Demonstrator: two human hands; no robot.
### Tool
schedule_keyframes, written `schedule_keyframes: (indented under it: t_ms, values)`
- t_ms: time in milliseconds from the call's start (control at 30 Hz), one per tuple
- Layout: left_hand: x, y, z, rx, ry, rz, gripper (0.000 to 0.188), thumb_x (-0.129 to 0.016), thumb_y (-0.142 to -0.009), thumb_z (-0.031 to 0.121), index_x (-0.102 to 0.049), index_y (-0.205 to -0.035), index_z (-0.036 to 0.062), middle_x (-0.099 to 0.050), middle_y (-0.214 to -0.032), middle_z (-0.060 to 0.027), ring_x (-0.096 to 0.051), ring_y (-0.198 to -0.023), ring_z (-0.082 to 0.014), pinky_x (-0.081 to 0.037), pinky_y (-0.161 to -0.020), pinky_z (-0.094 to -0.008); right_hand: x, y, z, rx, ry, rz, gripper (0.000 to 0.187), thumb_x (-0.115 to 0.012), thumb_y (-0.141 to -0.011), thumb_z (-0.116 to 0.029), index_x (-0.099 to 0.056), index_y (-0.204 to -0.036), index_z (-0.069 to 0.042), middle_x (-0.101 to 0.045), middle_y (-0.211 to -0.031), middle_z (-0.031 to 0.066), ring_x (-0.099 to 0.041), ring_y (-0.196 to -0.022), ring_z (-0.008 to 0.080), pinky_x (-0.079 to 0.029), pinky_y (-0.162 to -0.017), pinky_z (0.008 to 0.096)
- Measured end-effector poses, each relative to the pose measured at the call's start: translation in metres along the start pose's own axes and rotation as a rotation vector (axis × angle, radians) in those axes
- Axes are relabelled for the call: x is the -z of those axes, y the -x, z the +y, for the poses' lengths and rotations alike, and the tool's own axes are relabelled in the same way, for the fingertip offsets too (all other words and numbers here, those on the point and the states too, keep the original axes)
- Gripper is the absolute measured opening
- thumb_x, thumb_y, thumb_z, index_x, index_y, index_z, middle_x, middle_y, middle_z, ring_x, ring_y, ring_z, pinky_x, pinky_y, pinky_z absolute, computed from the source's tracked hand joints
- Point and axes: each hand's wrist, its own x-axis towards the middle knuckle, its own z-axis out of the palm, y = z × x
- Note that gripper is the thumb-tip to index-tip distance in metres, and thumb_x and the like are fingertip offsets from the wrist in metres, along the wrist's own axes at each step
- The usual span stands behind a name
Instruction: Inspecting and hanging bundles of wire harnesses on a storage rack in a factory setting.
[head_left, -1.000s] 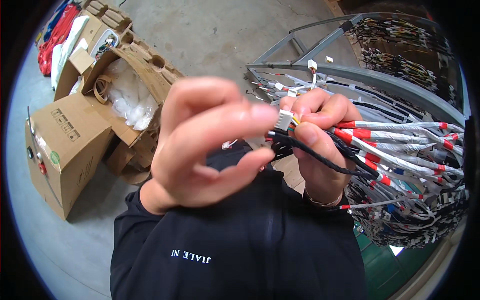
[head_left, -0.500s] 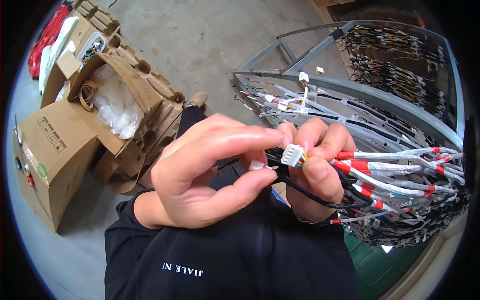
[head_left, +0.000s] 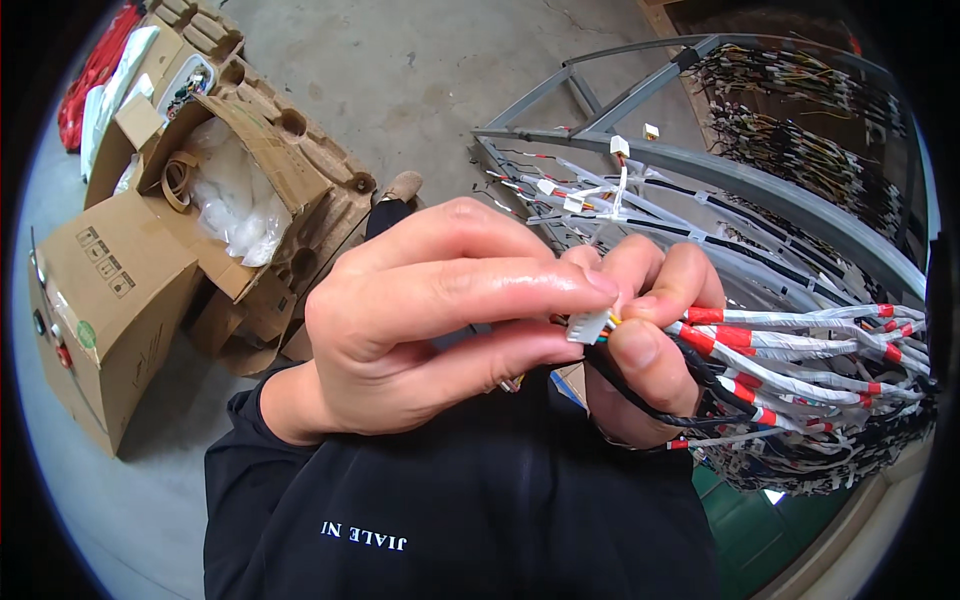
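Your left hand [head_left: 420, 330] sits in the middle of the view, its thumb and forefinger pressed together on a small white plug [head_left: 588, 325] at about 3 o'clock from the palm. Your right hand [head_left: 640, 350] is just beside it, touching the same plug from the other side; its fingers [head_left: 640, 345] are curled tight around a bundle of wires [head_left: 800, 360] wrapped in white tape with red bands, which runs off toward 3 o'clock. A thin black cable [head_left: 655, 400] loops under the right thumb toward 5 o'clock.

As far as you can judge, you are at the plug end of this one bundle: the plug is in hand and held up close, but you cannot tell whether it is seated on anything or only being looked over, since your fingers hide most of it. Whatever is to be done with it looks under way, not finished.

A lot seems left. Many more taped wires lie draped over the grey metal frame [head_left: 780, 190] from 1 to 4 o'clock, with small white plugs hanging loose near 12 o'clock, and darker bundles hang further back at 2 o'clock. At 9 to 11 o'clock open cardboard boxes [head_left: 110, 300] with clear plastic bags [head_left: 235, 205] stand on the concrete floor [head_left: 440, 80]
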Motion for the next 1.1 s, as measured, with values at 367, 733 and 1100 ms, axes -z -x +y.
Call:
schedule_keyframes:
  t_ms: [367,733,1100]
  values:
    - [0.003,-0.008,0.008,-0.150,-0.333,-0.044,0.035,-0.079,-0.066,-0.002,-0.069,-0.099,-0.0068,-0.066,-0.085,-0.0134,-0.063,-0.074,-0.0199,-0.050,-0.062,-0.0261,0.009,-0.006,0.002,0.105,0.135,-0.100,0.024,-0.062,-0.081,0.016,-0.054,-0.095,-0.002,-0.058,-0.089,0.0141,-0.057,-0.078,0.0181,-0.047,-0.071,0.0320]
    - [0.000,-0.006,-0.003,-0.011,-0.179,-0.035,0.032,-0.077,-0.065,-0.003,-0.071,-0.096,-0.0053,-0.067,-0.087,-0.0120,-0.062,-0.080,-0.0197,-0.049,-0.067,-0.0263,0.018,-0.009,-0.002,0.071,0.163,-0.178,0.025,-0.060,-0.083,0.016,-0.054,-0.099,-0.002,-0.056,-0.094,0.0121,-0.057,-0.078,0.0169,-0.048,-0.068,0.0279]
    - [-0.006,-0.005,-0.001,-0.087,-0.350,-0.015,0.035,-0.079,-0.065,-0.001,-0.069,-0.098,-0.0071,-0.068,-0.089,-0.0140,-0.064,-0.078,-0.0213,-0.051,-0.067,-0.0276,0.027,-0.008,0.000,0.121,0.243,-0.193,0.025,-0.060,-0.083,0.016,-0.054,-0.101,-0.002,-0.056,-0.097,0.0125,-0.058,-0.080,0.0163,-0.046,-0.071,0.0271]
